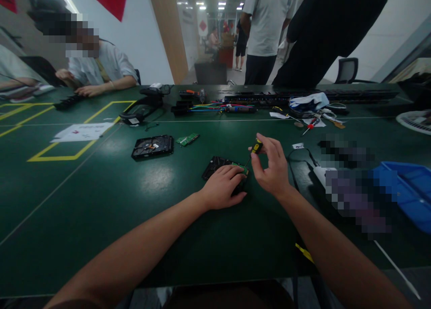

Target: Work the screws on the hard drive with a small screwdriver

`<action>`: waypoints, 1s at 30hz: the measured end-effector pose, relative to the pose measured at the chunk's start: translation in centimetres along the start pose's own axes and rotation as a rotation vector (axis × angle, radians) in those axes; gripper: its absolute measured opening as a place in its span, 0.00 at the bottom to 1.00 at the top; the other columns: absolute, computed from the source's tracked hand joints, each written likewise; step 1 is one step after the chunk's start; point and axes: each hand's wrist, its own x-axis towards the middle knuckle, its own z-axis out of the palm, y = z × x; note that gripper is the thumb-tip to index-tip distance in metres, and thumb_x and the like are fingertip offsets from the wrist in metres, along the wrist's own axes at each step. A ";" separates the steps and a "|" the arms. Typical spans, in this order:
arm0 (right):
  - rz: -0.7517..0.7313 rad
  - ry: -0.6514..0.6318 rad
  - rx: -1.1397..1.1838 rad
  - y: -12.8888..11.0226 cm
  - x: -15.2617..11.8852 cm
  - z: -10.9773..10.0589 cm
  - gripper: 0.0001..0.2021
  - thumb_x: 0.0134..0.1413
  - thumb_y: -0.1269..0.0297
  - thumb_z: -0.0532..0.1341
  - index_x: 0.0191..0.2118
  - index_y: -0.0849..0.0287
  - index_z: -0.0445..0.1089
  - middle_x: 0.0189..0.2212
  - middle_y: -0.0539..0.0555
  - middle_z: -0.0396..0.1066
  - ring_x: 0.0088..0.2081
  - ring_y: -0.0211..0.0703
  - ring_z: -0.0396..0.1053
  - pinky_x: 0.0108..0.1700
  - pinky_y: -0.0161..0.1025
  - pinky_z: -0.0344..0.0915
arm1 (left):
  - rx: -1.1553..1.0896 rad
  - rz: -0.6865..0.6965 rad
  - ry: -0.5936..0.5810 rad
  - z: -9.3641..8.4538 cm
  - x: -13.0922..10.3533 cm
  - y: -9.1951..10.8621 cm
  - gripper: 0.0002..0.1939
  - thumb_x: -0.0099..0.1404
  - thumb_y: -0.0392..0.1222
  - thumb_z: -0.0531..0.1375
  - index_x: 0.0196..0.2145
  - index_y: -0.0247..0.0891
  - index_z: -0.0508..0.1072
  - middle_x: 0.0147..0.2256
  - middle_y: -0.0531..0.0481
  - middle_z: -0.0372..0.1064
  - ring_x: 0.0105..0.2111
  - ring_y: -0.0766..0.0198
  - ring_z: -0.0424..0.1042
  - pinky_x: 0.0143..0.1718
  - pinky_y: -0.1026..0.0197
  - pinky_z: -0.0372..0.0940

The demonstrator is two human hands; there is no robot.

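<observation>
A black hard drive (213,165) with a green circuit board (243,168) on its upper face lies on the table in front of me. My left hand (226,185) holds it down, fingers across the board and thumb near its closer side; much of the drive is hidden beneath. Between thumb and fingers, my right hand (271,167) grips a small screwdriver (257,146) with a yellow and black handle. Its thin shaft slants down to the board's right end; I cannot tell whether the tip sits in a screw.
Another hard drive (152,146) and a loose green circuit board (188,139) lie to the left. Wires and tools (240,109) line the far side. At right are a red-handled screwdriver (313,124) and a blue bin (409,190). A person (101,69) sits across the table.
</observation>
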 end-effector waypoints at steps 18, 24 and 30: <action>-0.001 0.045 -0.005 0.1 0.1 -0.1 0.26 0.65 0.66 0.64 0.66 0.44 0.64 0.52 0.58 0.68 0.49 0.51 0.72 0.47 0.53 0.79 | -0.006 0.000 -0.002 0.0 0.0 0.0 0.26 0.70 0.53 0.63 0.60 0.38 0.70 0.61 0.37 0.69 0.63 0.44 0.67 0.66 0.40 0.64; 0.022 0.080 -0.057 0.5 0.3 -0.2 0.23 0.66 0.66 0.63 0.64 0.46 0.66 0.51 0.58 0.69 0.49 0.52 0.72 0.48 0.54 0.78 | -0.004 0.004 0.006 -0.1 0.0 0.1 0.25 0.70 0.52 0.63 0.60 0.39 0.70 0.61 0.38 0.69 0.63 0.44 0.68 0.65 0.40 0.65; -0.008 0.018 0.026 0.2 0.1 0.0 0.24 0.67 0.68 0.61 0.66 0.47 0.62 0.55 0.59 0.68 0.54 0.52 0.72 0.51 0.54 0.78 | 0.018 -0.005 -0.008 -0.1 -0.1 0.1 0.26 0.70 0.53 0.63 0.59 0.37 0.70 0.62 0.37 0.69 0.63 0.44 0.67 0.66 0.40 0.64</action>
